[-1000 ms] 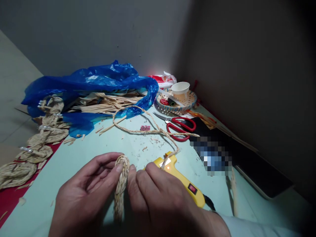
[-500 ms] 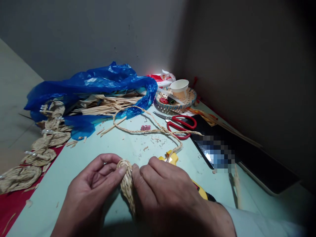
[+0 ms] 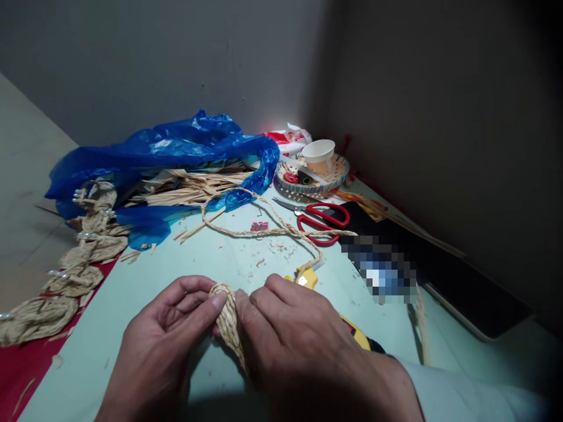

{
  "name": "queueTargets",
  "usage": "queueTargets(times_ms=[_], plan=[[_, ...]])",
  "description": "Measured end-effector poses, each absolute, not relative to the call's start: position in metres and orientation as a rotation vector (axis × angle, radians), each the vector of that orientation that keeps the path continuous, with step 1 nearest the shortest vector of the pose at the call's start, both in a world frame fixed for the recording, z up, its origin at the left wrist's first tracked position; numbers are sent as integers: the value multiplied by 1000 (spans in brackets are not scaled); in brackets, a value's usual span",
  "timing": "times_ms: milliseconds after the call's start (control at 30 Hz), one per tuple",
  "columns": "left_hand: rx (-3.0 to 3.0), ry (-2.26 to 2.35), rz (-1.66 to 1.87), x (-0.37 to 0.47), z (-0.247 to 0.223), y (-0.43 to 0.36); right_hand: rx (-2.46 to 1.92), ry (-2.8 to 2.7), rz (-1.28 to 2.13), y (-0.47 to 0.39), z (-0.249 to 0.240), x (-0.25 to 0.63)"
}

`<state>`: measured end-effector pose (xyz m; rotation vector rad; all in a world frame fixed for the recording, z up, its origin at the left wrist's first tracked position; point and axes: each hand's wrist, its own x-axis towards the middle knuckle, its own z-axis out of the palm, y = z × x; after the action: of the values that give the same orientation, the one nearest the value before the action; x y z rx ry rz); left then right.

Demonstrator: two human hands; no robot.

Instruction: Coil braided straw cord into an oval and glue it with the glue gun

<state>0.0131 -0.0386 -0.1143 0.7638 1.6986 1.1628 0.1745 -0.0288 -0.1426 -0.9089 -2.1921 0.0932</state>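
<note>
Pale straw, tightly plaited and rounded at the top: that's the flat braided piece [image 3: 229, 319] at six o'clock, up between both hands. The left hand [image 3: 169, 331] has its rounded end pinched, thumb on the face and no gap left. The right hand [image 3: 303, 337] is curled with its thumb side against the right edge; its fingertips are hidden, so I can't tell how firmly it's closed on it. Just past those knuckles, at two o'clock from the braid, a yellow plastic tool [image 3: 308, 278] peeks out (mostly blocked by the hand). Around one o'clock, the long thin plaited straw cord [image 3: 246, 234] crosses the red-handled metal scissors [image 3: 328, 209]. The crinkly blue plastic bag [image 3: 193, 140] full of straw strips sits at eleven.
</note>
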Motion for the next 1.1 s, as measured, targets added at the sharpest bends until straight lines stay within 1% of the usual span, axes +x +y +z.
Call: queueTargets(times_ms=[67, 167, 300, 500, 633, 700, 833, 933, 1033, 1100], plan=[[744, 1671, 1122, 10, -116, -39, -1067, -2120, 110, -35, -146, 167], [765, 1647, 1108, 5, -118, -38, -1255, -2063, 225, -45, -151, 157], [723, 1613, 1117, 4, -118, -37, -1261, -2041, 254, -45, -154, 160], [684, 1612, 1141, 6, -116, -38, -941, -2231, 266, -34, -151, 177], [661, 1576, 1144, 8, -115, -38, -1222, -2096, 295, -43, -149, 167], [653, 1573, 1149, 8, -115, -38, -1293, -2069, 313, -46, -147, 164], [663, 1594, 1168, 8, -115, -37, -1104, -2231, 366, -40, -146, 174], [649, 1587, 1185, 8, -115, -36, -934, -2309, 316, -33, -148, 181], [637, 1579, 1195, 8, -117, -36, -977, -2285, 253, -33, -151, 179], [633, 1563, 1207, 8, -120, -36, -1048, -2299, 276, -36, -151, 177]])
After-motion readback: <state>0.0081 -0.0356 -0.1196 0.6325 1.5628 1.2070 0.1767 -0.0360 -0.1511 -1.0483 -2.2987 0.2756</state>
